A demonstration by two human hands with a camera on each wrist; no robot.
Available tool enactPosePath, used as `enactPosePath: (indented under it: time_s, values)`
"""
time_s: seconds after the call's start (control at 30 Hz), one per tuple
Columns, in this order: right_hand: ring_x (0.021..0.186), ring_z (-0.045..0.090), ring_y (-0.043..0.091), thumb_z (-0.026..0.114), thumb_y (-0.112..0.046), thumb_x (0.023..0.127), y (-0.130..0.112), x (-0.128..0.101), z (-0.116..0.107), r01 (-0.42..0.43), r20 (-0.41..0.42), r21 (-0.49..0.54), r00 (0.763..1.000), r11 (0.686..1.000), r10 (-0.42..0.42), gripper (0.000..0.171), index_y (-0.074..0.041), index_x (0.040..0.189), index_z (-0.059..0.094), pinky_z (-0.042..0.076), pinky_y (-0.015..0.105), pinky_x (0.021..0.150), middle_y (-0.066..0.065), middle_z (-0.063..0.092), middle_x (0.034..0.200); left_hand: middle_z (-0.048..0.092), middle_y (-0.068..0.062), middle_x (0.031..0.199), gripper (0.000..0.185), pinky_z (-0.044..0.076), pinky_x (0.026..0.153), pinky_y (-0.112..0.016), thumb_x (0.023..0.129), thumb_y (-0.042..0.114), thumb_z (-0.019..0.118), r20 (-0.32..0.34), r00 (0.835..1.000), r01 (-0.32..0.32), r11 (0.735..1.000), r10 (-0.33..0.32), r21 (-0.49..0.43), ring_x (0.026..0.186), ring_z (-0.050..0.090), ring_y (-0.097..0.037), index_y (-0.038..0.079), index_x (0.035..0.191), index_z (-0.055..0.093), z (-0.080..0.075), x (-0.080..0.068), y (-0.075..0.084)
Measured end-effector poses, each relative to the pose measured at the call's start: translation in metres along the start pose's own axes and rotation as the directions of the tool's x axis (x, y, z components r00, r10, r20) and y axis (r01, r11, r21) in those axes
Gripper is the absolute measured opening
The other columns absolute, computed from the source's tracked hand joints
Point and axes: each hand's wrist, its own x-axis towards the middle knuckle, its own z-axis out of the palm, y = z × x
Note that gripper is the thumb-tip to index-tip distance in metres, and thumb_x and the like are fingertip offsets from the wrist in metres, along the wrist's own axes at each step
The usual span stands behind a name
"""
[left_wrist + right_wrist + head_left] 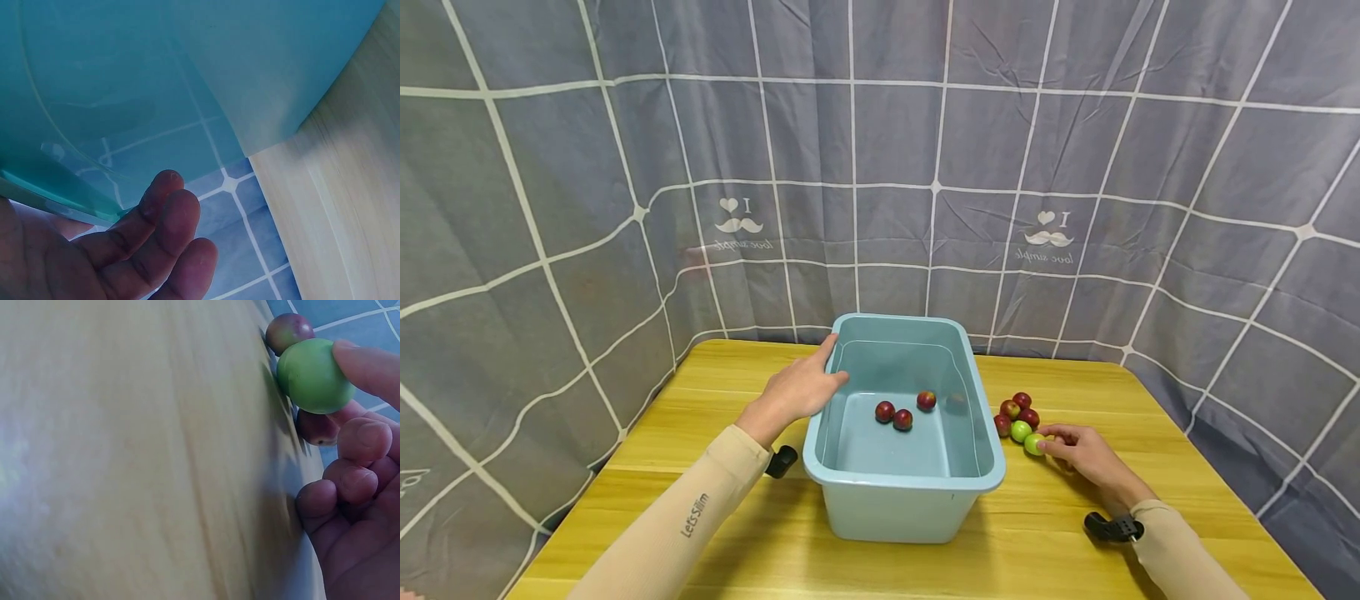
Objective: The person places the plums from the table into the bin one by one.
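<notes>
A light-blue plastic basin (904,482) stands on the wooden table, with three dark red plums (903,419) on its floor. My left hand (800,386) holds the basin's left rim, thumb over the edge. In the left wrist view the fingers (178,225) are bent loosely by the basin wall. Right of the basin, my right hand (1086,454) pinches a green plum (315,378) between thumb and fingertips. The plum sits at or just above the tabletop; I cannot tell which. Touching or close beside it are another green plum (1020,431) and several red plums (1022,401).
The wooden table (730,375) has its back edge against a grey curtain (895,133) with white grid lines, which also hangs along both sides. A black strap (1112,527) is on the right wrist, and a black device (782,461) is at the left.
</notes>
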Motion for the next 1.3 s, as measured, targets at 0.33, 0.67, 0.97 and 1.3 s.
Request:
enactPosePath:
  time_s: [0.33,0.67,0.97,1.3]
  values:
    - [0.061,0.049,0.015,0.072,-0.034,0.093,-0.005,-0.004,-0.003,0.035,-0.012,-0.039,0.999,0.999,-0.035,0.050,0.001,0.127,0.065,0.041,0.025,0.056,0.003,0.050,0.072,0.056,-0.014,0.146,0.078,0.050,0.072,-0.045,0.098,0.046,0.046,-0.002,1.000,-0.004,1.000,0.004,-0.006,0.111,0.064,-0.033,0.026,0.164,0.011,-0.001,-0.002,0.000]
    - [0.065,0.046,0.012,0.074,-0.033,0.091,-0.018,-0.007,-0.008,0.081,-0.044,-0.064,0.996,0.995,-0.084,0.042,-0.002,0.120,0.070,0.038,0.024,0.055,0.000,0.049,0.073,0.053,-0.014,0.149,0.077,0.050,0.074,-0.046,0.098,0.047,0.046,-0.002,1.000,0.002,1.000,-0.002,-0.005,0.116,0.062,-0.034,0.026,0.164,0.011,-0.001,-0.003,0.001]
    - [0.067,0.048,0.013,0.073,-0.034,0.093,-0.038,-0.008,-0.017,0.115,-0.042,-0.066,0.992,0.991,-0.117,0.044,-0.002,0.123,0.068,0.044,0.030,0.058,0.004,0.053,0.076,0.053,-0.014,0.149,0.077,0.050,0.073,-0.046,0.098,0.047,0.046,-0.005,1.000,0.004,1.000,-0.004,-0.003,0.117,0.062,-0.035,0.026,0.164,0.012,-0.001,-0.003,0.001]
    - [0.068,0.043,0.012,0.072,-0.035,0.093,-0.059,-0.003,-0.024,0.158,-0.044,-0.094,0.986,0.983,-0.162,0.041,-0.006,0.122,0.069,0.038,0.029,0.058,0.001,0.049,0.077,0.055,-0.014,0.147,0.077,0.049,0.069,-0.043,0.099,0.047,0.046,-0.002,1.000,0.005,1.000,-0.005,-0.004,0.110,0.064,-0.033,0.026,0.164,0.011,-0.001,-0.003,0.001]
